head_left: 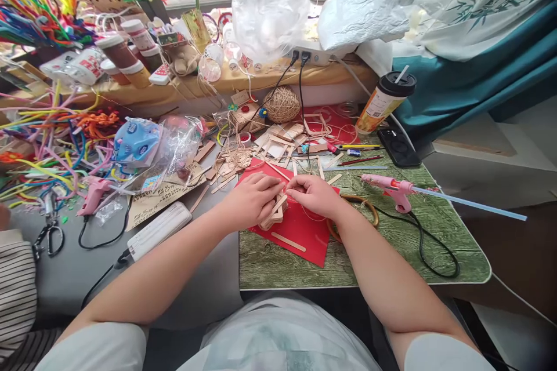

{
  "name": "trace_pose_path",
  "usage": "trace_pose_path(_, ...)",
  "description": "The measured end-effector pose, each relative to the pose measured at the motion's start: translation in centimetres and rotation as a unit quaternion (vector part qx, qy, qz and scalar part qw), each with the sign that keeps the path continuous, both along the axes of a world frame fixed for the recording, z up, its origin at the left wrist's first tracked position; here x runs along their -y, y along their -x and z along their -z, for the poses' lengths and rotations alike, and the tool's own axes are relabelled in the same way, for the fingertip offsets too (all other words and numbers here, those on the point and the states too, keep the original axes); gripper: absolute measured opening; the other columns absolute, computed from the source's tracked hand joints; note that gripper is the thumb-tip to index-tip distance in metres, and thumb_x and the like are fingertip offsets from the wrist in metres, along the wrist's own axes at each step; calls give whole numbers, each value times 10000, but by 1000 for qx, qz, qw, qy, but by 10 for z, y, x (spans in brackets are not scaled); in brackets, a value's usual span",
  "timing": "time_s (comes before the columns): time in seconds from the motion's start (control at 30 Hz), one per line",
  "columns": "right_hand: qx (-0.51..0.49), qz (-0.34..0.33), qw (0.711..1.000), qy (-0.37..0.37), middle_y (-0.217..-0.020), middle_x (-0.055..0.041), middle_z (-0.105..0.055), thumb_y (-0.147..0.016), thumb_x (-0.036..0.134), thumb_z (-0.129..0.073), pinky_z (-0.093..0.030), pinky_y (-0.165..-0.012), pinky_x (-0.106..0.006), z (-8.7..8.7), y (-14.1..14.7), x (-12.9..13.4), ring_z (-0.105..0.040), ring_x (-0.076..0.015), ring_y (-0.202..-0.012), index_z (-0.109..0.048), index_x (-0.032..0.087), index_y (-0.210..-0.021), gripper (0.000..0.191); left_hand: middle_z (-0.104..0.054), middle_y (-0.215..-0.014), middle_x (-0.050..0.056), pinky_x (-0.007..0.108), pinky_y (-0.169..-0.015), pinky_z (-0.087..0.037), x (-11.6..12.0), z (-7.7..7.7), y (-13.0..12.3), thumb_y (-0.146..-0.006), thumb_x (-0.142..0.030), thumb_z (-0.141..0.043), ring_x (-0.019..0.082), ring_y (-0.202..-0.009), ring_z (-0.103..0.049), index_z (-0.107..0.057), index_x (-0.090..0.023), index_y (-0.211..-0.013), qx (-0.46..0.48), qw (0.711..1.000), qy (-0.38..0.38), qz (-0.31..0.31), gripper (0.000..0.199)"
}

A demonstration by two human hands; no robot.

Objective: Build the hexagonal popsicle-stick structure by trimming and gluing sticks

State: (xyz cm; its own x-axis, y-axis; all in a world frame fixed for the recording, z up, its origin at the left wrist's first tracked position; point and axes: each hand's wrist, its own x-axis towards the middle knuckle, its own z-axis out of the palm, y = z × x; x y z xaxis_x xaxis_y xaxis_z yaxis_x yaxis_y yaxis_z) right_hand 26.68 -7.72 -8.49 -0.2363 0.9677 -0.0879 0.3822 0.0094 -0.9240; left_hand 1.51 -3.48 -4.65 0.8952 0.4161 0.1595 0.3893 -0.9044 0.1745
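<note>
My left hand (249, 202) is wrapped over a small stacked craft-stick structure (275, 217) and holds it above a red sheet (304, 237). My right hand (317, 196) is closed in a pinch at the top of the structure, close to the left fingertips. What sits between those right fingers is too small to tell; a thin string loops on the red sheet below that hand. The left fingers hide part of the structure. A loose craft stick (289, 242) lies flat on the sheet in front.
A pink glue gun (394, 186) with a long glue stick lies right, beside a phone (398, 148) and a drink cup (385, 101). Loose sticks, a twine ball (282, 104) and pipe cleaners clutter the back and left. Another person's striped sleeve (16, 278) shows at left.
</note>
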Motion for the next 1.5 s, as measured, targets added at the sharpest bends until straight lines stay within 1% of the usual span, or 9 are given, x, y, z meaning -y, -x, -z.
trace_pose_path(0.13,-14,-4,1000,-13,-754,16,-595,-954,463,-671,-409,-662,-294,-1,-1,1,-487,-148,-684,-753,193,-977,283,-638,-1412,150,487,-1159,-473,1,-5,0,-1107,-312,-437,300,-1262,-603,-562,-180,-1546,-13,1000,8,1,475)
trace_pose_path(0.3,-57,-5,998,-42,-897,-40,-711,-958,419,-669,-470,-722,-313,-4,-1,2,-588,-178,-775,-760,191,-998,249,-600,-1458,155,502,-1203,-437,1,-7,1,-1115,-338,-421,307,-1328,-564,-494,-192,-1613,-36,999,23,-4,524)
trace_pose_path(0.43,-80,2,995,-63,-885,-32,-689,-970,416,-670,-479,-733,-310,-5,-2,4,-588,-172,-770,-758,192,-1013,245,-577,-1482,150,520,-1207,-433,1,-7,-1,-1100,-316,-433,321,-1342,-545,-454,-214,-1645,-40,999,28,-9,554)
trace_pose_path(0.67,-110,-9,987,-120,-971,-62,-715,-983,415,-684,-500,-802,-335,-18,-4,9,-630,-198,-860,-766,202,-995,229,-579,-1457,148,523,-1167,-464,-1,-2,-2,-1088,-253,-445,321,-1302,-551,-484,-236,-1617,-48,999,24,-1,531)
trace_pose_path(0.83,-136,-50,979,-145,-931,-53,-713,-986,465,-705,-506,-834,-349,-24,-6,13,-625,-205,-872,-771,219,-992,255,-575,-1465,136,531,-1174,-465,-2,-2,-2,-1089,-252,-448,318,-1329,-544,-578,-263,-1529,-49,998,25,-4,459)
trace_pose_path(0.97,-130,1,984,-121,-966,-55,-707,-976,474,-701,-500,-801,-337,-15,0,9,-616,-197,-852,-764,214,-997,269,-584,-1449,146,532,-1163,-473,0,-4,-3,-1085,-249,-457,319,-1298,-556,-602,-237,-1495,-50,999,16,-2,435)
trace_pose_path(1.17,-43,57,994,-82,-811,-15,-644,-968,410,-667,-415,-688,-300,4,9,0,-541,-166,-744,-766,201,-997,233,-594,-1452,146,528,-1151,-474,1,-1,-2,-1077,-232,-457,327,-1291,-555,-531,-234,-1567,-39,999,8,-4,495)
trace_pose_path(1.33,-17,62,997,-36,-712,32,-565,-924,437,-706,-350,-624,-293,8,7,-4,-468,-136,-650,-761,195,-953,250,-597,-1460,148,530,-1157,-474,1,1,-1,-1075,-230,-446,329,-1300,-566,-404,-241,-1668,-33,999,14,-7,595)
trace_pose_path(1.5,-17,42,998,-34,-724,37,-566,-915,414,-708,-357,-645,-294,3,-1,-3,-470,-132,-663,-759,195,-947,228,-599,-1452,150,546,-1159,-478,1,1,0,-1067,-221,-450,332,-1302,-572,-407,-252,-1669,-32,999,14,-9,605)
